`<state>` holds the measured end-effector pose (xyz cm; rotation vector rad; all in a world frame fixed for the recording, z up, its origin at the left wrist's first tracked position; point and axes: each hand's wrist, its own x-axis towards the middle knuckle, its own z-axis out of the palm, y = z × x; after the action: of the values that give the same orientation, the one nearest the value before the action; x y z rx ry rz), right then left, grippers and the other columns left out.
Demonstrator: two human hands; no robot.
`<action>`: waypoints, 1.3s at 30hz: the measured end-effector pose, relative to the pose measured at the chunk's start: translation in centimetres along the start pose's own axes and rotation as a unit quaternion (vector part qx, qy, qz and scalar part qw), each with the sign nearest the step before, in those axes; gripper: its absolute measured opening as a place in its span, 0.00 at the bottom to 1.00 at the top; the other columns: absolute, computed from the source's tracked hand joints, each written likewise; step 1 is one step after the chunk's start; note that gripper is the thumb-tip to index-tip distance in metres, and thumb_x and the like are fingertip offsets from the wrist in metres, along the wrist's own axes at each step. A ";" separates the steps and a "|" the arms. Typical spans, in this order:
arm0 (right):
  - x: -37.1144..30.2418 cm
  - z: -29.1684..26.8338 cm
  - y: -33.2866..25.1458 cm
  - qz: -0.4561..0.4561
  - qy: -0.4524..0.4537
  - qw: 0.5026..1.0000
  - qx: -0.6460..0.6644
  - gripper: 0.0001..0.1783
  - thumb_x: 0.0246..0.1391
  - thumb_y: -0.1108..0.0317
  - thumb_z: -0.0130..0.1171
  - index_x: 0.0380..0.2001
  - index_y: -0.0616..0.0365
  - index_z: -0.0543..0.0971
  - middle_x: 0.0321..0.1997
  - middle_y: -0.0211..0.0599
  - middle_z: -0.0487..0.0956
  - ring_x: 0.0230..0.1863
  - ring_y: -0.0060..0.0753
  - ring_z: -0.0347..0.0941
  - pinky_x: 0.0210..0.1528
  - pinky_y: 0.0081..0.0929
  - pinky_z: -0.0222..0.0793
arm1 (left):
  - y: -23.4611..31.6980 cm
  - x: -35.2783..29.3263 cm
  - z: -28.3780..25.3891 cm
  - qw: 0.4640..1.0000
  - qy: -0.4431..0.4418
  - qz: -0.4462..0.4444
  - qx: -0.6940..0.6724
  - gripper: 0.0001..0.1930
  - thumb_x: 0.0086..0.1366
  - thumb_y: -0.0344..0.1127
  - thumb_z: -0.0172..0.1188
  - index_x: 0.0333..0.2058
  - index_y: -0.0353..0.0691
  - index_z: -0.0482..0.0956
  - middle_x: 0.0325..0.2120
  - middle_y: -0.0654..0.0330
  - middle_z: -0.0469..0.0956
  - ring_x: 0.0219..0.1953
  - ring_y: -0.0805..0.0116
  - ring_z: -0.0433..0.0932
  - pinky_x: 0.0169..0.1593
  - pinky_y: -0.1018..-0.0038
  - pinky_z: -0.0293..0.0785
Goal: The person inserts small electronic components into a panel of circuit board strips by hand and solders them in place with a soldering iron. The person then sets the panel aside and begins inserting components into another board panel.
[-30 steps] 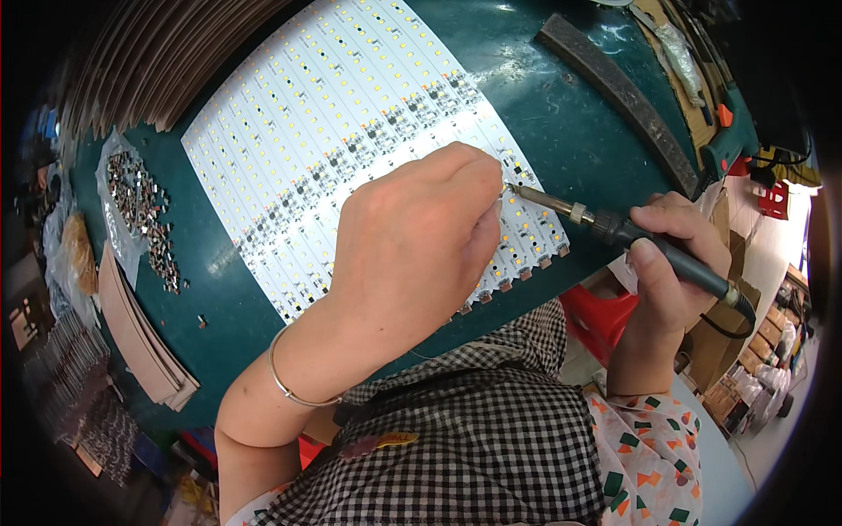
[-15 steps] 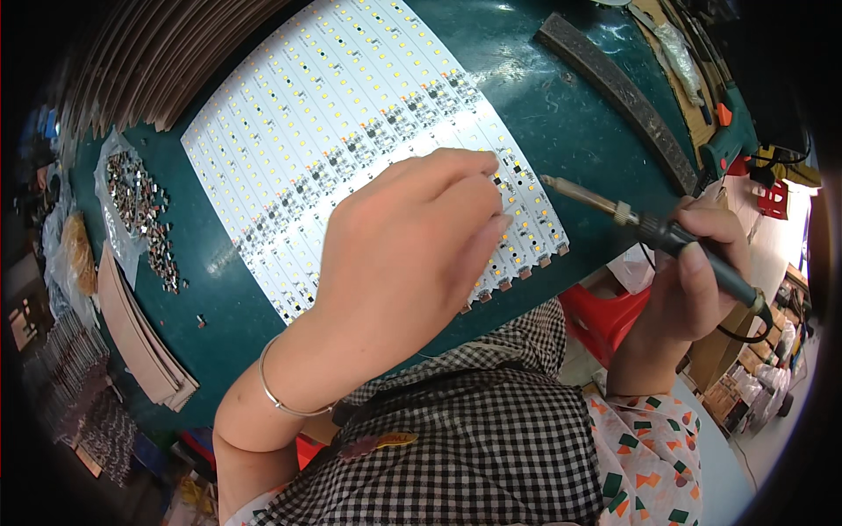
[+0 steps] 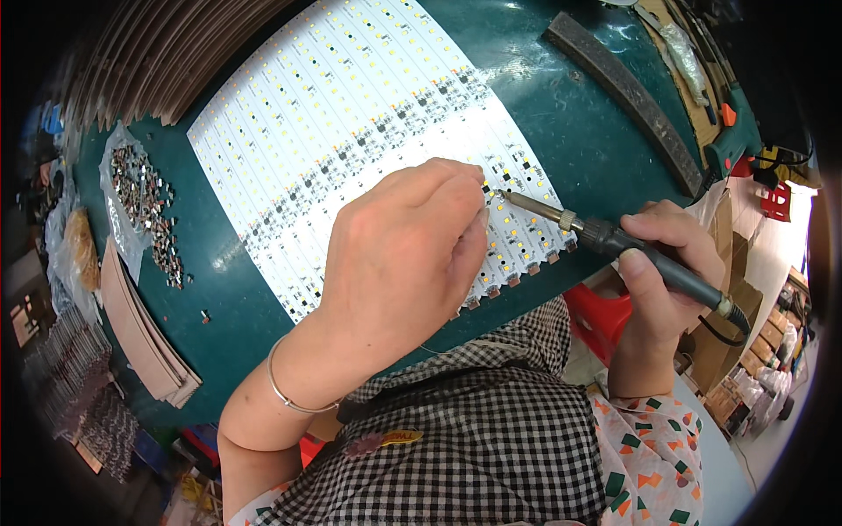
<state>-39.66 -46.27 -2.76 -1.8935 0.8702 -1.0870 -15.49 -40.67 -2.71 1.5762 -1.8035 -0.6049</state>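
Head view. The left hand (image 3: 399,263) rests palm-down on the white LED strip panel (image 3: 351,131), which lies on the green table (image 3: 561,114). Its fingertips are pinched together at their 2 o'clock end; whether they hold a small part or solder there cannot be told. The right hand (image 3: 662,280) is closed around the black handle of the soldering iron (image 3: 614,241). The iron's long axis runs from about 4 o'clock at the handle to 10 o'clock at the tip, and the tip sits on the panel, touching or just beside the left fingertips. The joint being worked lies at that meeting point, near the panel's lower right edge; the left hand is the nearer one. A bag of small metal parts (image 3: 140,202) lies at 9 o'clock, a dark bar (image 3: 623,96) at 1 o'clock.

Compared with the frame half a second ago, the iron tip has come back in from the right to the fingertips; the left hand is nearly unmoved.
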 end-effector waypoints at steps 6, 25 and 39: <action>0.4 -0.1 -0.3 -0.015 -0.016 1.000 -0.017 0.14 0.40 0.73 0.67 0.33 0.69 0.82 0.20 0.38 0.75 0.18 0.26 0.67 0.22 0.23 0.56 | -0.2 0.2 0.0 1.000 -0.002 0.004 -0.013 0.05 0.54 0.21 0.65 0.29 0.34 0.80 0.35 0.56 0.83 0.33 0.63 0.83 0.35 0.74 0.79; -0.5 -1.0 -1.7 0.057 0.064 0.996 0.013 0.20 0.49 0.65 0.61 0.38 0.73 0.76 0.28 0.41 0.72 0.26 0.27 0.65 0.28 0.21 0.60 | -0.5 -0.1 -0.6 0.998 0.022 0.052 -0.002 0.07 0.53 0.20 0.68 0.31 0.34 0.82 0.37 0.56 0.83 0.31 0.62 0.83 0.35 0.75 0.78; -0.1 1.2 -1.0 -0.006 -0.024 1.000 -0.009 0.15 0.39 0.72 0.68 0.33 0.71 0.81 0.19 0.37 0.74 0.17 0.25 0.65 0.21 0.23 0.55 | -0.7 -1.7 -0.1 0.998 0.056 0.003 -0.003 0.06 0.53 0.20 0.66 0.31 0.33 0.81 0.34 0.54 0.84 0.34 0.61 0.84 0.37 0.73 0.80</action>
<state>-38.45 -45.41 -2.28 -1.9352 0.8451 -1.0394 -14.90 -39.12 -3.45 1.5678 -1.7228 -0.5086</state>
